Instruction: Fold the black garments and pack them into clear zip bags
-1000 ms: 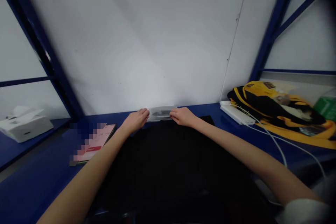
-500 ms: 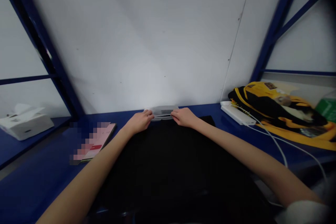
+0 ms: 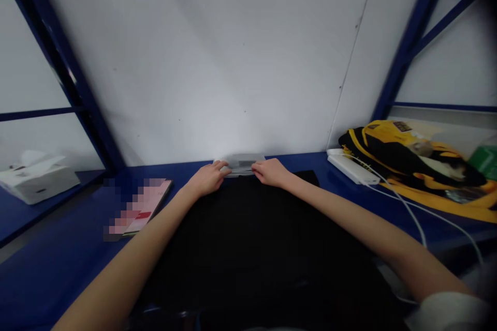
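Note:
A clear plastic bag (image 3: 241,161) lies at the far edge of the desk, against the wall. My left hand (image 3: 207,178) is at its left side, with bent fingers gripping the edge. At the right side, my right hand (image 3: 269,171) pinches the plastic between thumb and fingers. A wide black cloth-like item (image 3: 256,238) stretches from the bag toward me, between and under my forearms. Its far end meets the bag's near edge; whether it reaches inside is unclear.
On the left are a tissue box (image 3: 41,181) and a pink booklet (image 3: 145,207), partly pixelated. A white power strip or adapter (image 3: 352,166) with white cables (image 3: 404,201) sits right, beside a yellow and black bag (image 3: 411,160). Blue frame posts (image 3: 407,46) flank the wall (image 3: 233,62).
My left fingers have shifted slightly right and stretched out along the plastic bag's edge. The gap in the plastic between my hands looks narrower. My right hand has barely moved.

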The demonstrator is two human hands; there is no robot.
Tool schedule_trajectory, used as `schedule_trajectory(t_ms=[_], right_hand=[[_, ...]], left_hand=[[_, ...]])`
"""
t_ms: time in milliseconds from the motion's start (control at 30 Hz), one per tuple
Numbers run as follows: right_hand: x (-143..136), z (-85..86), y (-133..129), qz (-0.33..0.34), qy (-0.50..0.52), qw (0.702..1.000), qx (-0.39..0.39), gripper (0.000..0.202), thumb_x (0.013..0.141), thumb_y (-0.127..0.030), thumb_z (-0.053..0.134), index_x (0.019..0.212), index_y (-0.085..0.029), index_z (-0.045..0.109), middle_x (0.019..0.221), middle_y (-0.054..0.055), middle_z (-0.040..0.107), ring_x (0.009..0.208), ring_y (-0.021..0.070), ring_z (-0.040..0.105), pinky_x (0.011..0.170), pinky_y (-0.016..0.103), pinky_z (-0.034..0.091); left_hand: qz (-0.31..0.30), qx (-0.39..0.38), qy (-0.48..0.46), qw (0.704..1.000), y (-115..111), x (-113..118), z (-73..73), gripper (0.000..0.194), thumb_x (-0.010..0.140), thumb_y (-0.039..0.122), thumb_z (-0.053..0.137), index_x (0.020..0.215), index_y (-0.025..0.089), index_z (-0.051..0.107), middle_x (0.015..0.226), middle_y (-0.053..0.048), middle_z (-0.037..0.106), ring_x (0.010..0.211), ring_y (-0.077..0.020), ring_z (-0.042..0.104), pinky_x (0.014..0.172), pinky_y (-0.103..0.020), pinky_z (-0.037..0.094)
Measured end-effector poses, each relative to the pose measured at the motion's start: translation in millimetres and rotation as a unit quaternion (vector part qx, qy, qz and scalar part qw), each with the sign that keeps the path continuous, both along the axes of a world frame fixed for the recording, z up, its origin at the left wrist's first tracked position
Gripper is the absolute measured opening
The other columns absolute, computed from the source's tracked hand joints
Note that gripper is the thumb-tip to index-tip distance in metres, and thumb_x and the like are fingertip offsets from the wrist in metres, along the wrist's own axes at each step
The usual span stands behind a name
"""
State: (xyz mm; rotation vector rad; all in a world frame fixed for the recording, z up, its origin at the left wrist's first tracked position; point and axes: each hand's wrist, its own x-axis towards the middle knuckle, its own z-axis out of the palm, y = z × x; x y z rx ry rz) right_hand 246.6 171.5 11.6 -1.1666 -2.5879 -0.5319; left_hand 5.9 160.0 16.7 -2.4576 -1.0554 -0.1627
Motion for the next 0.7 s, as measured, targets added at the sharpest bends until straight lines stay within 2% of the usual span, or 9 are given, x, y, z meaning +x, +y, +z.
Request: schedule_trajectory(t_ms=[100,233,400,500,600,700], right_hand=[[1,-2.4,-1,-0.008,0.001,1.0,0.0,0.022,0.084,-0.023,0.038,0.091,-0.019,0.059,0.09,0.004,0.066,0.072,0.0167,0.059,0.054,0.024,0.032],[2,-3.6,-1,-0.027,-0.001,1.0,0.0,0.026,0.084,-0.023,0.038,0.102,-0.019,0.057,0.093,0.006,0.066,0.076,0.0182,0.06,0.057,0.025,0.034],[-2,-3.0,3,-0.071,0.015,0.997,0.02,0.037,0.087,-0.022,0.033,0.123,-0.019,0.044,0.093,0.008,0.066,0.072,0.0204,0.061,0.057,0.028,0.037],[-7,-0.9,7,-0.076,0.017,0.996,0.031,0.039,0.088,-0.021,0.034,0.126,-0.019,0.041,0.103,0.01,0.062,0.074,0.0203,0.061,0.058,0.027,0.04],[-18,1.5,11,-0.052,-0.005,0.998,0.037,0.043,0.085,-0.02,0.04,0.127,-0.014,0.038,0.114,0.015,0.056,0.081,0.0218,0.06,0.063,0.029,0.043],[-34,2.6,19,-0.042,-0.04,0.997,0.041,0.047,0.082,-0.016,0.042,0.128,-0.009,0.035,0.117,0.019,0.052,0.082,0.0235,0.06,0.067,0.033,0.046]], left_hand=[[-0.001,-0.006,0.004,1.0,-1,0,0.1,0.034,0.079,0.011,0.04,0.106,0.022,0.057,0.121,-0.008,0.048,0.107,-0.0228,0.049,0.087,-0.034,0.042],[0.0,-0.012,-0.015,1.0,-2,1,0.6,0.035,0.078,0.01,0.041,0.108,0.022,0.056,0.119,-0.008,0.05,0.106,-0.022,0.049,0.087,-0.034,0.041],[-0.003,-0.013,-0.023,1.0,-1,1,-0.9,0.04,0.078,0.01,0.038,0.115,0.02,0.051,0.12,-0.009,0.05,0.107,-0.0215,0.049,0.087,-0.033,0.041],[0.02,-0.009,-0.031,0.999,1,1,-4.0,0.046,0.079,0.012,0.038,0.124,0.018,0.043,0.129,-0.011,0.044,0.114,-0.0229,0.044,0.09,-0.034,0.038],[0.037,-0.014,-0.04,0.998,3,1,-6.3,0.054,0.079,0.015,0.038,0.132,0.014,0.031,0.136,-0.013,0.036,0.121,-0.0241,0.037,0.094,-0.036,0.035],[0.042,-0.022,-0.051,0.998,5,3,-6.5,0.057,0.079,0.016,0.038,0.134,0.013,0.027,0.139,-0.013,0.033,0.124,-0.0236,0.034,0.097,-0.037,0.033]])
